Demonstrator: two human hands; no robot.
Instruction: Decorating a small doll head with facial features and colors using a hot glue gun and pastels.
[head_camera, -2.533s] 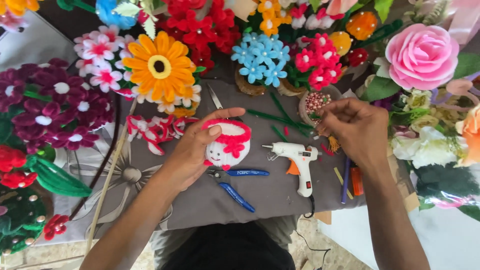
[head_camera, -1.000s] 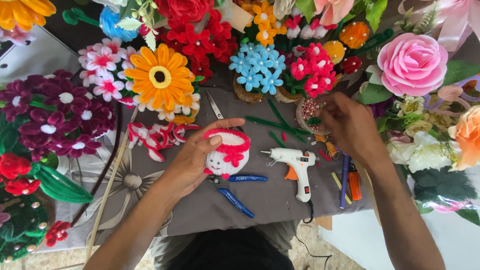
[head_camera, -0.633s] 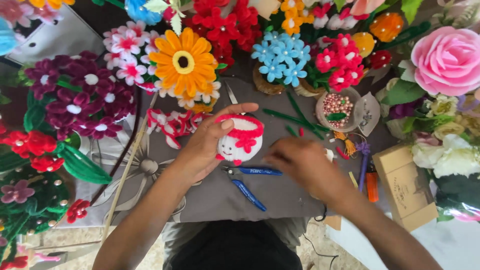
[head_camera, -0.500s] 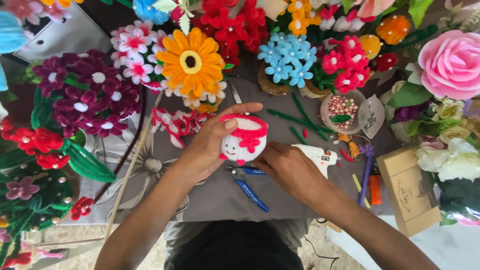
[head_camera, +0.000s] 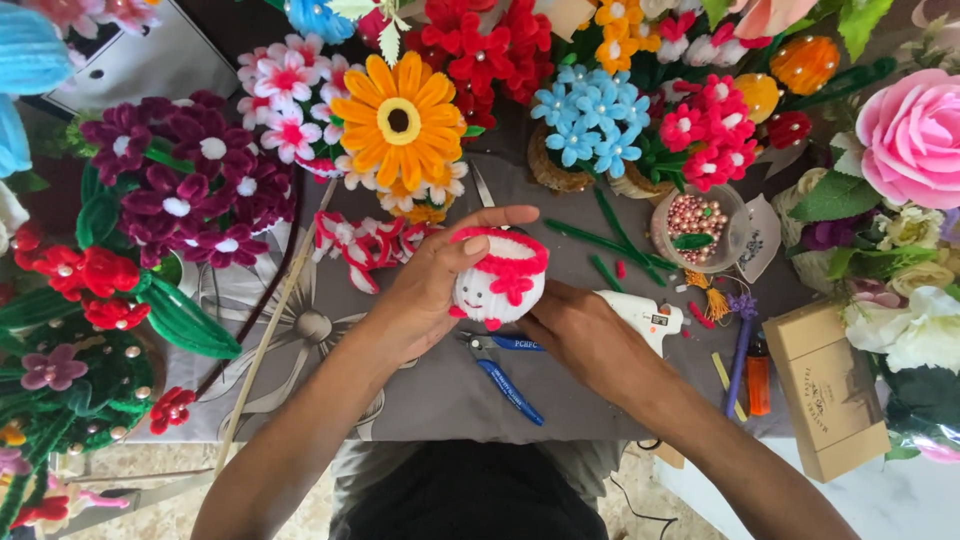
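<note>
My left hand (head_camera: 425, 295) is wrapped around a round white fuzzy figure (head_camera: 500, 280) with a red rim and a red bow, holding it above the grey mat (head_camera: 420, 390). The right hand (head_camera: 580, 335) has its fingertips pressed to the figure's lower right side. Whether they pinch anything small is hidden. Under that hand lies a white glue gun (head_camera: 650, 315). Blue-handled pliers (head_camera: 505, 370) rest on the mat just below the figure.
Pipe-cleaner flowers ring the mat: an orange sunflower (head_camera: 400, 120), blue flowers (head_camera: 590, 120), a pink rose (head_camera: 915, 135). A bowl of pink beads (head_camera: 697, 222), an orange lighter (head_camera: 759, 375) and a cardboard box (head_camera: 825, 390) sit to the right. Red-and-white striped pieces (head_camera: 365, 245) lie left.
My right hand came back from the bead bowl at the right, crossed over the glue gun, and now touches the figure. My left hand kept holding the figure.
</note>
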